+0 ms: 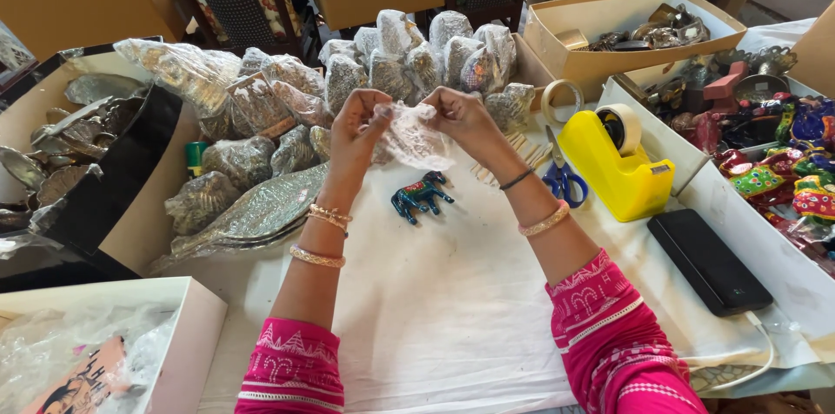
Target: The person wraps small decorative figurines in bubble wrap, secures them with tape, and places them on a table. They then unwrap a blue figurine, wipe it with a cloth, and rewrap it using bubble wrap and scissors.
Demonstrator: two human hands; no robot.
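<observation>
A piece of bubble wrap [416,137] is held up above the counter [452,292] by the left hand [358,129] and right hand [465,118], fingers pinched shut on its upper edges. A small painted elephant [421,195] stands just below it, near the yellow tape dispenser [619,163].

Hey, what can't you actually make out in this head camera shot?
- Head view: palm of left hand and fingertips of right hand, hidden behind the bubble wrap piece.
- Blue scissors: partly hidden by the yellow tape dispenser.
- Painted figurines: cut off by the right edge.
- Wrapped bundles: contents blurred by wrap.
</observation>
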